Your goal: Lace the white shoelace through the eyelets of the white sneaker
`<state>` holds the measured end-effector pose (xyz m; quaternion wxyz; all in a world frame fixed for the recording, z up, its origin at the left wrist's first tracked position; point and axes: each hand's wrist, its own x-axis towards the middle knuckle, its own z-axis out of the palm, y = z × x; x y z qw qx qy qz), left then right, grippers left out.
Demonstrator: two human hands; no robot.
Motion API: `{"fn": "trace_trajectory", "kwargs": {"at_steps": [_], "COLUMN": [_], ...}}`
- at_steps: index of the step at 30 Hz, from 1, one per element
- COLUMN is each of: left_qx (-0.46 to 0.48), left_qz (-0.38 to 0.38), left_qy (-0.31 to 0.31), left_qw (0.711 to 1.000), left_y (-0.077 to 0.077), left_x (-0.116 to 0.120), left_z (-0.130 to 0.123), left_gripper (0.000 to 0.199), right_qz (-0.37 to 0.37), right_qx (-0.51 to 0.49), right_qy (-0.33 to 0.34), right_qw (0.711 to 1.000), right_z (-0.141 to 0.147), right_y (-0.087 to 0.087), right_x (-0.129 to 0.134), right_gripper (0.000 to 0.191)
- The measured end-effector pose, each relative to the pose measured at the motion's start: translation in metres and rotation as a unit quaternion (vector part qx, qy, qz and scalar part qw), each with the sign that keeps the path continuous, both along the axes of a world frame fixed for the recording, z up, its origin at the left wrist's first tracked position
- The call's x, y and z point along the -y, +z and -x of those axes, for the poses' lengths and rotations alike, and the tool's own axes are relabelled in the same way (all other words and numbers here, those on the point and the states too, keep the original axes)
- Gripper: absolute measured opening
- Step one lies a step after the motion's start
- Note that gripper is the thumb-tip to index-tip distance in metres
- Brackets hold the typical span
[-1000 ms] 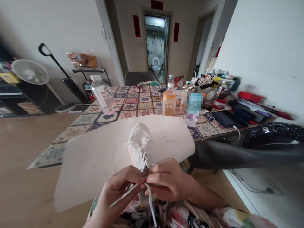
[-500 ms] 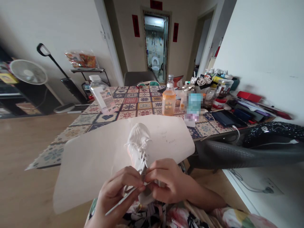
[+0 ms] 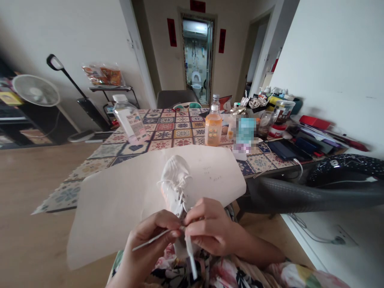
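Observation:
A small white shoe (image 3: 175, 182) rests on my lap, toe pointing away, over a large sheet of white paper (image 3: 120, 200). My left hand (image 3: 147, 240) pinches one end of the white shoelace (image 3: 150, 241), which sticks out to the lower left. My right hand (image 3: 210, 230) pinches the other lace end (image 3: 191, 256), which hangs down below my fingers. Both hands meet at the shoe's upper eyelets, hiding its heel.
A table with a patterned tile cloth (image 3: 168, 132) stands ahead, holding a clear bottle (image 3: 129, 120), an orange drink bottle (image 3: 213, 127), jars and cluttered items at the right. A dark chair (image 3: 315, 188) is at the right. A fan (image 3: 36, 90) stands far left.
My right hand has risen slightly and the lace end under it now hangs straight down. The left hand's lace end lies flatter, pointing left. The shoe has barely moved.

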<state>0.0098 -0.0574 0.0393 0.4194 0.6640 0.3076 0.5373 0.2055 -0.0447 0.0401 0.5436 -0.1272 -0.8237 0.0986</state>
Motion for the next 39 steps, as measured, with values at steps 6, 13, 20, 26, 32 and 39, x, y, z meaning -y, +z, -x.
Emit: {"fn": "trace_trajectory", "kwargs": {"at_steps": [6, 13, 20, 26, 32, 39], "left_qx": [0.177, 0.272, 0.018, -0.273, -0.341, -0.202], "left_qz": [0.119, 0.181, 0.098, 0.077, 0.110, -0.028], "left_qy": [0.069, 0.006, -0.023, 0.021, 0.018, -0.069], "left_qw": [0.975, 0.945, 0.995, 0.959, 0.934, 0.977], "left_y": [-0.004, 0.002, -0.024, -0.021, -0.021, -0.019], "left_x": [-0.011, -0.032, -0.047, -0.039, -0.041, -0.050], "left_z": [0.007, 0.034, 0.067, 0.052, 0.052, 0.065], "left_gripper": [0.025, 0.033, 0.029, 0.020, 0.022, 0.024], "right_qz": [0.268, 0.415, 0.477, 0.340, 0.338, 0.328], "right_qx": [-0.224, -0.282, -0.032, 0.156, 0.207, 0.142], "right_qy": [0.141, 0.290, 0.220, -0.024, -0.053, 0.139], "right_qw": [0.926, 0.815, 0.850, 0.927, 0.917, 0.924], "right_z": [0.001, -0.023, -0.044, -0.027, -0.031, -0.041], "right_y": [-0.008, -0.016, -0.014, 0.001, 0.000, 0.000], "right_x": [-0.008, -0.038, -0.048, -0.031, -0.026, -0.038], "right_gripper": [0.036, 0.047, 0.044, 0.031, 0.013, 0.031]}}
